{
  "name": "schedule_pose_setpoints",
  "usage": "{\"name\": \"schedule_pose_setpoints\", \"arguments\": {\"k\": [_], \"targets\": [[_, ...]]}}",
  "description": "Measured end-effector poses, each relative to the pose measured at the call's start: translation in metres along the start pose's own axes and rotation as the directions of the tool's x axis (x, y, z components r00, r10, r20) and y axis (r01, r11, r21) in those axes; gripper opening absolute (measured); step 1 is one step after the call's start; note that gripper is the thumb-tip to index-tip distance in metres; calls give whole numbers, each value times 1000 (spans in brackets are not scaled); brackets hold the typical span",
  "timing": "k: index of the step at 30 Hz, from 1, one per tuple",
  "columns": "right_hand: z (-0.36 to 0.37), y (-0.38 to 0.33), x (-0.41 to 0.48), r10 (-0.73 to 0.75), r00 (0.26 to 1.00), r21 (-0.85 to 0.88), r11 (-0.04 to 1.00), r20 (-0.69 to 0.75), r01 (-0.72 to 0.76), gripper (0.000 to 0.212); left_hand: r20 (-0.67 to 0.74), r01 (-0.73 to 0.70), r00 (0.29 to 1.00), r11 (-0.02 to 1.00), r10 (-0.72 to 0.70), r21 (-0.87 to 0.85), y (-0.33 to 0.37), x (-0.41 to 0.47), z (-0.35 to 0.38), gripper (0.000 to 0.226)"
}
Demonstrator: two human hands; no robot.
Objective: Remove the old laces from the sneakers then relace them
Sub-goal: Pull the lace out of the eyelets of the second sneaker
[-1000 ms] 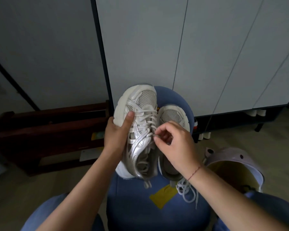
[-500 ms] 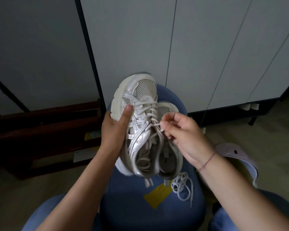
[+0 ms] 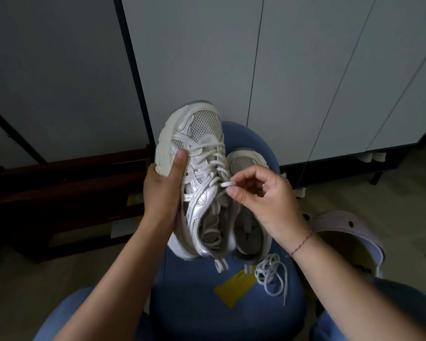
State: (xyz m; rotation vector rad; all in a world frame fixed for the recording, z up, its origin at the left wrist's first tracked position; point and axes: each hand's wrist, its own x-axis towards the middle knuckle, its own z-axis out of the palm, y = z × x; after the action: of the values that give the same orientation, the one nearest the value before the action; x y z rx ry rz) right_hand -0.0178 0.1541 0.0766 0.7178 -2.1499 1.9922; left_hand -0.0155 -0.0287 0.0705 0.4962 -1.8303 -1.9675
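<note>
Blue stool; mesh, seemingly leather sneaker

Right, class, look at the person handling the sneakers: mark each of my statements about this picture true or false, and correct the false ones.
1. The left hand grips the laced sneaker by its side. True.
2. The right hand holds nothing. False: it pinches a loop of lace on that sneaker.
3. A loose lace lies on the blue seat. True.
4. Both sneakers are held up. False: the second sneaker lies on the seat, unheld.
</note>
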Motion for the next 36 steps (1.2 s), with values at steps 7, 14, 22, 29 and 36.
{"name": "schedule_pose_setpoints", "arguments": {"k": [7, 14, 22, 29, 36], "targets": [[-8, 0, 5, 63, 998, 21, 998, -29, -62, 16, 10, -76, 997, 988, 76, 133, -1, 0, -1, 76], [-14, -9, 8, 141, 989, 173, 974, 40, -146, 16, 14, -124, 992, 978, 123, 169, 4, -2, 0, 69], [-16, 4, 10, 239, 947, 514, 797, 215, -318, 61, 6, -23, 1000, 997, 22, 79, -4, 3, -2, 90], [-26, -4, 7, 132, 887, 240, 935, 443, -259, 60, -1, 61, 998, 998, -61, -16, -2, 4, -4, 96], [-16, -3, 5, 56, 977, 205, 974, 208, -100, 28, 71, 65, 996, 997, -62, -46, -2, -3, 1, 84]]}}
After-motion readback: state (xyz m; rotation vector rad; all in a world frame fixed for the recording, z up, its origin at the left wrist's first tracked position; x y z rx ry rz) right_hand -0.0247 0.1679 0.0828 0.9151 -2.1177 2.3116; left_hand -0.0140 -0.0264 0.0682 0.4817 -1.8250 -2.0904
